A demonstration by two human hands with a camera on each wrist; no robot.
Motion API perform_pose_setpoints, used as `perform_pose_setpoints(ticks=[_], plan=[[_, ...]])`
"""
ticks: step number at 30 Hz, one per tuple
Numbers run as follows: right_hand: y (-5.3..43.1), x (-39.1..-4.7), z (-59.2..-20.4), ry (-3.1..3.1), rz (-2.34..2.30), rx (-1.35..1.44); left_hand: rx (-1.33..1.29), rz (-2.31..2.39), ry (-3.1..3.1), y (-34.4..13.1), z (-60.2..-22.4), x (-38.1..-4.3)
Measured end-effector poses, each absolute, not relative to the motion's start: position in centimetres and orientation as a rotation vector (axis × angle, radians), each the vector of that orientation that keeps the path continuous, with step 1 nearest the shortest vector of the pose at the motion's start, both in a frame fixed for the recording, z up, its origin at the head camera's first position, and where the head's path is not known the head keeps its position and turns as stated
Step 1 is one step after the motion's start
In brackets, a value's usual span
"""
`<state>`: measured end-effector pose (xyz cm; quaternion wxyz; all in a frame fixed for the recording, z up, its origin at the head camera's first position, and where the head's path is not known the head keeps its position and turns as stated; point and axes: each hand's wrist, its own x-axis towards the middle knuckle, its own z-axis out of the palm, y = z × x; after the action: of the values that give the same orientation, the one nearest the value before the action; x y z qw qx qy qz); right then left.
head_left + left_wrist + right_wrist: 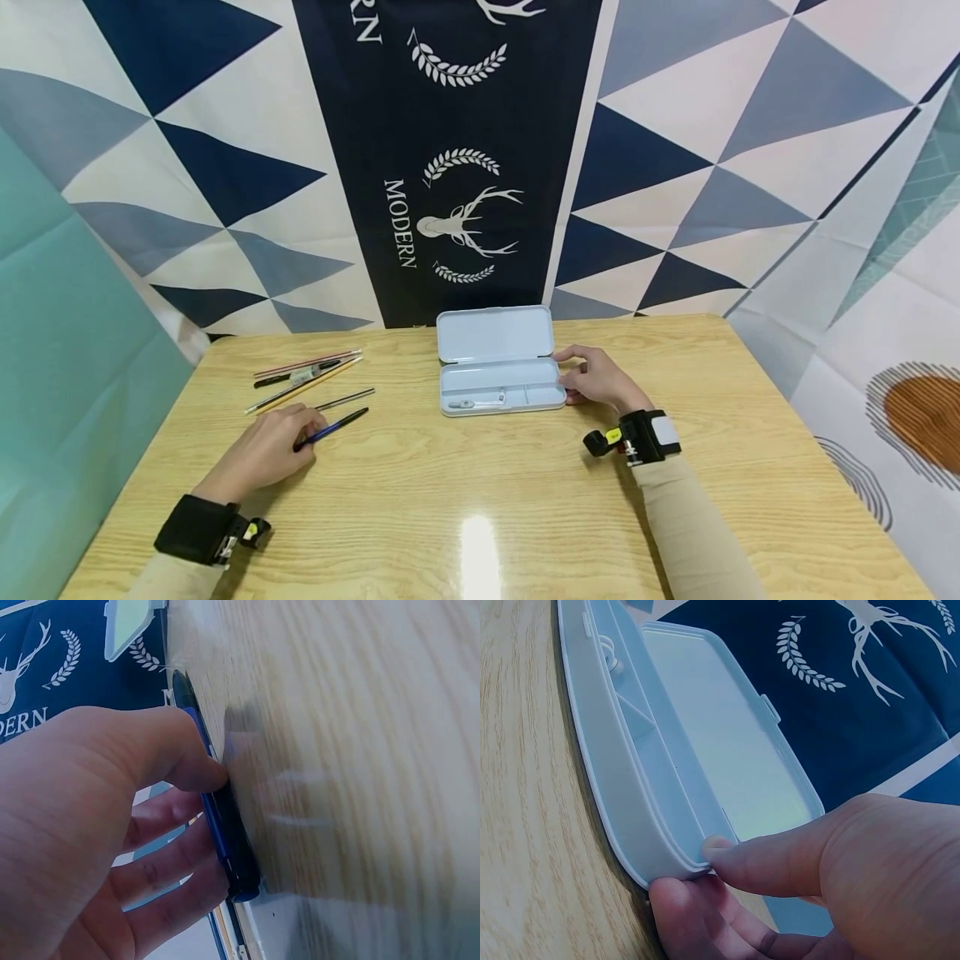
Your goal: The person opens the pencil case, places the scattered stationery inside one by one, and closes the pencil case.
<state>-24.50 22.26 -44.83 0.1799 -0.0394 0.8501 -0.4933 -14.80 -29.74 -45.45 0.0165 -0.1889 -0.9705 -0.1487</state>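
Note:
My left hand [270, 446] pinches a blue pen [341, 423] with a dark grip, thumb on one side and fingers on the other. In the left wrist view the pen [221, 825] lies close along the tabletop. On the right, my right hand [600, 379] grips the right end of a pale blue pencil case [495, 335], which stands with its lid raised. The right wrist view shows the thumb over the case's rim [676, 862] and fingers below its corner. A small drawing compass [462, 404] lies in the front compartment.
Beyond the left hand lie several slim items: a reddish pencil [300, 365], a black pen [273, 380], a yellow pencil [318, 383] and a thin grey stick [347, 399]. The wooden table [420, 500] meets a patterned cloth [480, 167] at the back.

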Motion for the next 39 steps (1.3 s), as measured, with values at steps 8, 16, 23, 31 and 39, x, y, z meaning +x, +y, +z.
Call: perform_pose_setpoints(ticks=[8, 16, 23, 31, 39], plan=[[22.1, -24.5, -44.8, 2.417, -1.383, -0.106, -0.566, -0.446, -3.025, -29.6, -45.4, -14.7], [22.1, -24.6, -44.7, 2.414, -1.377, -0.108, -0.574, -0.438, -3.021, -29.7, -45.1, -14.7], [22.2, -24.6, -44.8, 2.411, -1.384, -0.107, -0.595, -0.433, -3.015, -29.7, -44.9, -15.0], [22.3, -24.4, -45.1, 2.404, -1.394, -0.114, -0.637, -0.402, -3.013, -29.5, -43.9, -15.4], [22.2, -24.5, -45.0, 2.416, -1.381, -0.112, -0.660, -0.396, -2.974, -29.4, -42.5, -16.2]])
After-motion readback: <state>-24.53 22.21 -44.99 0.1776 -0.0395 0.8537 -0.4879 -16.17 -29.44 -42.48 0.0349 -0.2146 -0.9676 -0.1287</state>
